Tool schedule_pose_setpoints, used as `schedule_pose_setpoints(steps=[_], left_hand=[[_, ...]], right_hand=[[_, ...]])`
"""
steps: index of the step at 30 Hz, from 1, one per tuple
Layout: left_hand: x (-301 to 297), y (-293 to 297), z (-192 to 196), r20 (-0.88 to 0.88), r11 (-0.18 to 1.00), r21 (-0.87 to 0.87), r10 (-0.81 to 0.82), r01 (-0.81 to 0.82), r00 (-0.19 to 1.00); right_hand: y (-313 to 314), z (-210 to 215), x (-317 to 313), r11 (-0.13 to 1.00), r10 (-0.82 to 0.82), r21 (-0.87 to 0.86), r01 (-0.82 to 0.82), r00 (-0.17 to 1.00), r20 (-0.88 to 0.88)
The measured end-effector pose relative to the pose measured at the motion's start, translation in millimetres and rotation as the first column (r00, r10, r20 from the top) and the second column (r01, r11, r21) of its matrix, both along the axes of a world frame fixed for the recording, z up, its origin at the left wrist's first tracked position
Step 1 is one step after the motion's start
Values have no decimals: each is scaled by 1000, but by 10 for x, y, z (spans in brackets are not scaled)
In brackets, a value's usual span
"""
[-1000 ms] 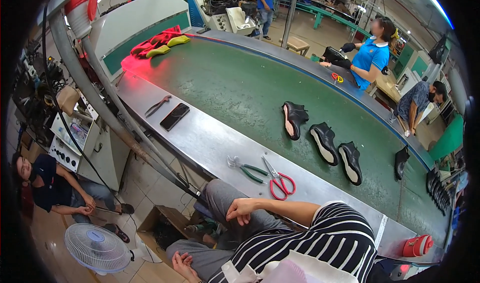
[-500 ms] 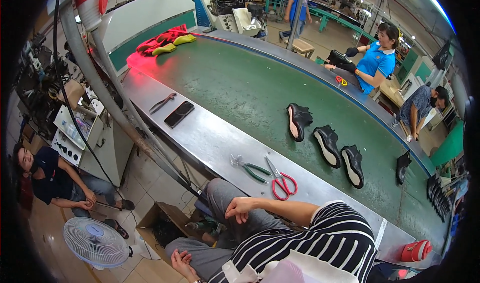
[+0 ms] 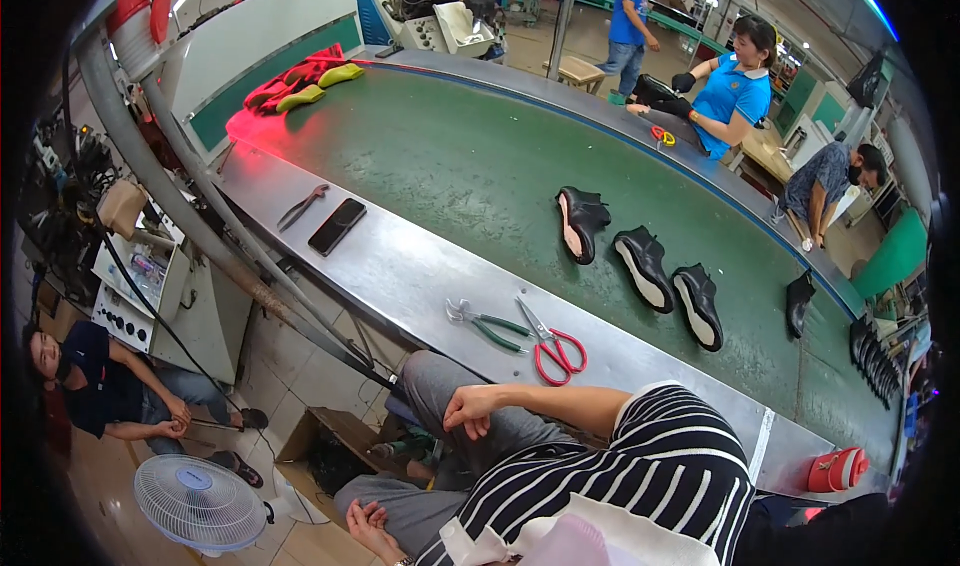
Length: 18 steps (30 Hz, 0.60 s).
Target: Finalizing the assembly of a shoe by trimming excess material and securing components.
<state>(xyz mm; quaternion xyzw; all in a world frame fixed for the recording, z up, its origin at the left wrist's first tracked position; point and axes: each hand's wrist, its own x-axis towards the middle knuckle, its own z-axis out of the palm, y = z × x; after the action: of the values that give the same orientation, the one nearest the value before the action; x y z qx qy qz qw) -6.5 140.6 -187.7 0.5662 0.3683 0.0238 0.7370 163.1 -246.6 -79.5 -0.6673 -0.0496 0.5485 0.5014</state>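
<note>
Both my hands rest on my lap over grey trousers and hold nothing. My right hand (image 3: 470,411) lies over the knee nearest the metal ledge, its fingers loosely bent and hanging down. Palm up on the other thigh is my left hand (image 3: 370,528), with half-curled fingers. On the ledge (image 3: 430,266) beside me lie green-handled pliers (image 3: 490,326) and red-handled scissors (image 3: 552,343). Farther along it are a black phone (image 3: 337,227) and metal pincers (image 3: 303,208). Several black shoe uppers with pale soles, one of them a nearer shoe (image 3: 643,269), sit on the green belt (image 3: 450,176).
A red jug (image 3: 838,470) stands at the ledge's right end. Red cloth (image 3: 295,74) and yellow-green pieces (image 3: 300,98) lie at the belt's far left. A fan (image 3: 200,503), an open carton (image 3: 320,446) and a seated person (image 3: 110,376) are at left. Co-workers (image 3: 735,91) stand across the belt.
The whole view has shifted slightly, so the belt and tools appear a little farther left and up. A person in blue at the back has walked to the right. My hands keep their pose.
</note>
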Motion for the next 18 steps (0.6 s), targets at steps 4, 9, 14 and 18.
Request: schedule_pose_setpoints(steps=[4, 9, 14, 18], left_hand=[[78, -63, -1, 47, 999, 1, -34, 34, 998], [166, 7, -99, 81, 995, 9, -103, 103, 991], [66, 216, -197, -63, 992, 51, -114, 117, 991], [50, 228, -207, -80, 992, 25, -120, 122, 990]], right_hand=[[-10, 5, -28, 999, 15, 34, -15, 1000, 1], [63, -88, -3, 997, 41, 61, -43, 999, 31], [9, -99, 47, 1000, 7, 30, -7, 1000, 11], [-1, -105, 6, 999, -11, 39, 11, 1000, 9]])
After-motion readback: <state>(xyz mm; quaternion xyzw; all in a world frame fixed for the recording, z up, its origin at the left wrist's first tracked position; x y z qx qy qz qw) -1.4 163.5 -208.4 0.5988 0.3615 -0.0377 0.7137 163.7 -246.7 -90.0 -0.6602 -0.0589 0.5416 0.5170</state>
